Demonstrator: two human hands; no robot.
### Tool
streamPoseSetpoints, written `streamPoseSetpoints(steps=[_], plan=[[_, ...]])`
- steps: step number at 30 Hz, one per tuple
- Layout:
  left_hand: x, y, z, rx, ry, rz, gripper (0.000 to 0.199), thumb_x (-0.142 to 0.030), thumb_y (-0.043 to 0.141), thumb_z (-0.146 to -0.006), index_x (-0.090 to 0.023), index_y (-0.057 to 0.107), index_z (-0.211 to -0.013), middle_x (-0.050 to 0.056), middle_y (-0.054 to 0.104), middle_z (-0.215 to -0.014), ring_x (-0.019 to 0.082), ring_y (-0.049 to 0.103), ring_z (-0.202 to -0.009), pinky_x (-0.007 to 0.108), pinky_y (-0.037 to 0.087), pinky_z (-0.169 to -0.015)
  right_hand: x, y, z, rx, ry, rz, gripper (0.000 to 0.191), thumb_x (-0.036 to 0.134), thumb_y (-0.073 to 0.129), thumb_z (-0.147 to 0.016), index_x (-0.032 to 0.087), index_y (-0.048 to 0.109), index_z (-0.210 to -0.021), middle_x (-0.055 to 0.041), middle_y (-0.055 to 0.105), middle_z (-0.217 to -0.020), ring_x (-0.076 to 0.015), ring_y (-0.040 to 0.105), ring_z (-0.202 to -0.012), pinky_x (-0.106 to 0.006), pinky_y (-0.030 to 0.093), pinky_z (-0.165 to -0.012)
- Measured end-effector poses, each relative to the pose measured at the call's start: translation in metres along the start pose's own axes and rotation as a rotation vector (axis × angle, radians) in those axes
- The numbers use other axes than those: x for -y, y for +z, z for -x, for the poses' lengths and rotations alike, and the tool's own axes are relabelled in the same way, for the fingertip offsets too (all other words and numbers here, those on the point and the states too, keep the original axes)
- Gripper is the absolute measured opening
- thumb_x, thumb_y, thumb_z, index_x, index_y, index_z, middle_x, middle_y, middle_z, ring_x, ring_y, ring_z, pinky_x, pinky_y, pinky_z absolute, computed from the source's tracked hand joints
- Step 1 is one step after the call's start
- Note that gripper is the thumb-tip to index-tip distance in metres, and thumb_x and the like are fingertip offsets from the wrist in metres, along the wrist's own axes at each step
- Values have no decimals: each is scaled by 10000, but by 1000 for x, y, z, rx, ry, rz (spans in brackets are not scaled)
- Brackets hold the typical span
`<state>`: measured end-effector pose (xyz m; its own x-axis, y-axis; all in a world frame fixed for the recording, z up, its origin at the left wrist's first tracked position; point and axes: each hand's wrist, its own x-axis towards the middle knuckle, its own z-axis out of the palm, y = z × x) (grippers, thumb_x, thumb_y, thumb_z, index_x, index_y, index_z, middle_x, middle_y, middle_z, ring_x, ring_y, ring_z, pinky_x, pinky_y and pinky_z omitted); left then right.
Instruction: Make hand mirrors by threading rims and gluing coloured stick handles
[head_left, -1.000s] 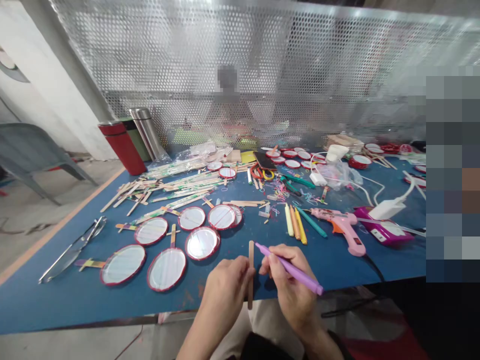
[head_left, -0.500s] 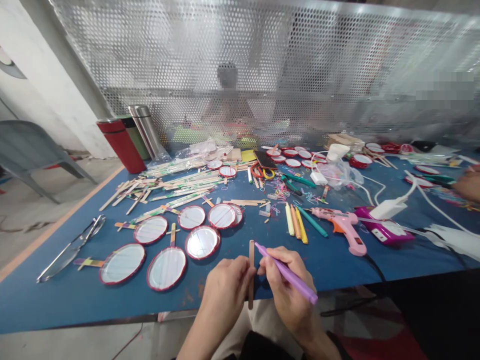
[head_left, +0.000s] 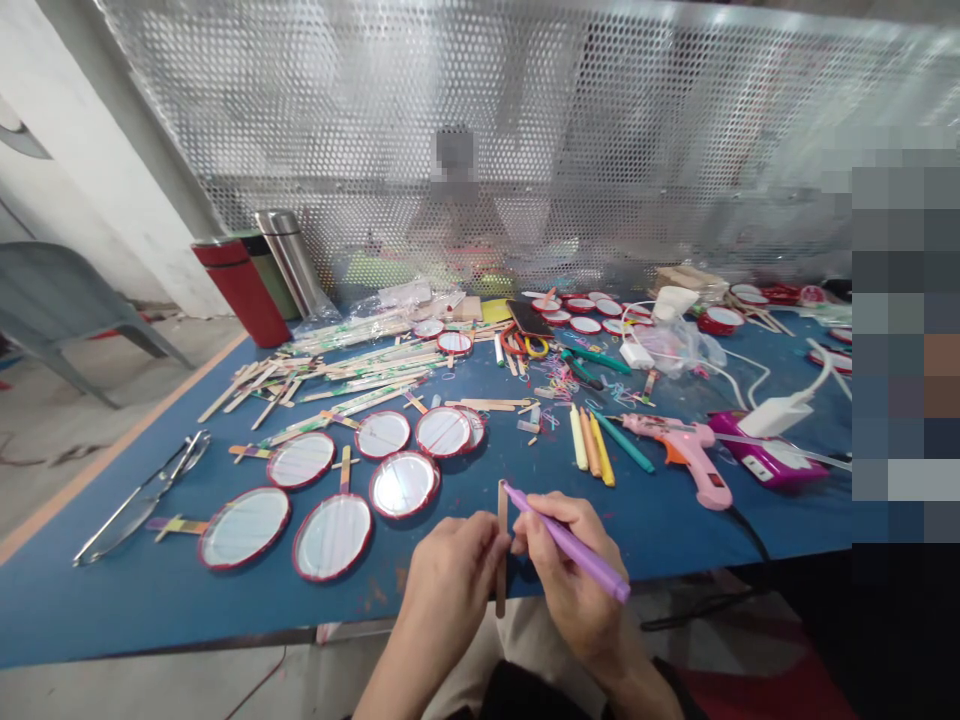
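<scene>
My left hand [head_left: 461, 560] pinches a plain wooden craft stick [head_left: 501, 590], held upright near the front edge of the table. A purple marker [head_left: 581, 560] is gripped in my right hand [head_left: 574, 590], its tip meeting the upper end of the stick. Left of my hands lie several round, red-rimmed discs [head_left: 332, 540], some with coloured stick handles. Beyond my right hand rest yellow and orange markers [head_left: 592, 450] and a teal marker [head_left: 624, 443].
A pink glue gun [head_left: 686, 450] and a purple power block [head_left: 765, 460] with white cables sit at right. Bundled craft sticks [head_left: 367, 365] cover the back left, near a red bottle [head_left: 241, 292]. Eyeglasses [head_left: 142, 500] lie far left. A perforated metal panel [head_left: 525, 130] stands behind.
The purple marker has shifted slightly left, its tip now on the top of the craft stick. My left hand has hardly moved. A blurred-out area now covers the right edge.
</scene>
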<state>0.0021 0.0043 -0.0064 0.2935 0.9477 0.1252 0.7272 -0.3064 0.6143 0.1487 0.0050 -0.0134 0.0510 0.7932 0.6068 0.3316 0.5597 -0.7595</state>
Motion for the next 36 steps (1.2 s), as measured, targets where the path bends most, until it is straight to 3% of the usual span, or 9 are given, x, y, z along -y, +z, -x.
streamPoseSetpoints(steps=[6,16,36], plan=[[0,1,0,-12,7,-10,306,-266,396,-953,-213,463,-659,-1,611,-623,166,568,-626,239,372,-588,1,2,0,-62,14,-6,134,122,535,-903,216,577,-988,13,625,-790,-100,640,-656,-208,537,-616],[0,0,0,-79,52,-55,283,-236,430,-933,-211,509,-662,-16,604,-589,148,565,-581,223,364,-549,1,2,1,-37,59,-63,120,138,531,-916,211,572,-1002,1,624,-786,-116,648,-656,-227,547,-598],[-1,0,1,-45,28,-20,303,-250,408,-949,-209,493,-662,-3,625,-614,153,575,-611,223,384,-572,0,-3,2,43,125,-76,91,176,539,-920,217,582,-989,-4,626,-818,-122,648,-667,-234,551,-616]])
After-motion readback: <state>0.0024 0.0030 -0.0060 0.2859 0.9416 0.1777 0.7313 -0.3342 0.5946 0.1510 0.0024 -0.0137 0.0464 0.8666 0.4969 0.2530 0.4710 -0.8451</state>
